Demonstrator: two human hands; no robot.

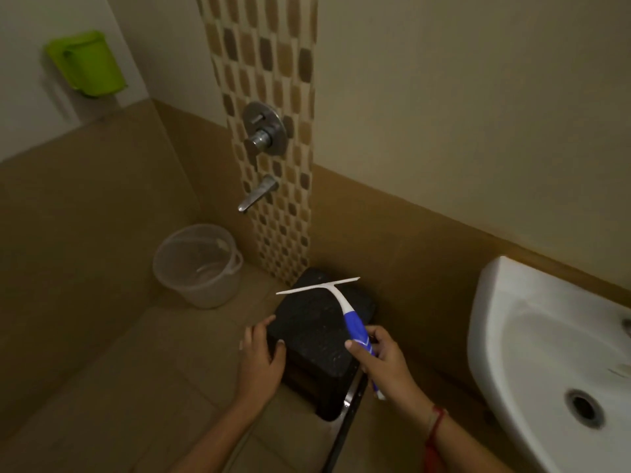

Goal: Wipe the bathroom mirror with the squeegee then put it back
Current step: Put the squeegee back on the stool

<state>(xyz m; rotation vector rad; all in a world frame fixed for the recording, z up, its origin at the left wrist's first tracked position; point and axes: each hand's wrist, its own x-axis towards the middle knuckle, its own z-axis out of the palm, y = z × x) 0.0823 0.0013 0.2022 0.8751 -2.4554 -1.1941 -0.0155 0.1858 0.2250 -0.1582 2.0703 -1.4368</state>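
The squeegee (345,312) was gripped by its blue handle in the right hand (380,358), fingers wrapped round it, its long axis slanted up-left, white blade toward the wall. It was held above a black stool (307,332), whose corner was touched by the left hand (261,355), fingers spread. A white sink (505,302) was seen lower right, a clear bucket (198,264) centre-left on the tiled floor.

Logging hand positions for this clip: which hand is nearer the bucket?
Left. The left hand rests on the black stool's near-left corner, on the bucket's side. The right hand, gripping the squeegee, is farther right.
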